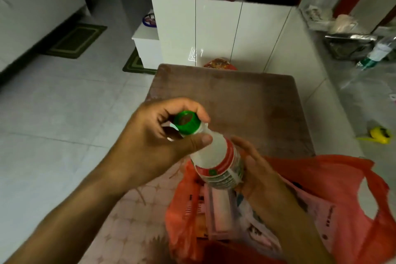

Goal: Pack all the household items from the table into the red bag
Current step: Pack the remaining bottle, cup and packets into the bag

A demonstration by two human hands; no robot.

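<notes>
A white plastic bottle point(216, 161) with a red and green label and a green cap point(186, 122) is tilted above the open mouth of the red bag point(334, 203). My left hand point(158, 137) grips the cap end with fingers and thumb. My right hand point(259, 176) wraps the bottle's lower body from the right. The red bag lies at the near edge of the brown table point(246, 103) and holds pink and white packages point(220, 208). The bottle's base is hidden by my right hand.
A white cabinet point(218, 34) stands behind the table, with a red packet point(220, 64) at its foot. A yellow object point(379, 134) and a clear bottle point(377, 51) lie on the floor at right. Green mats point(75, 39) lie on the tiled floor at left.
</notes>
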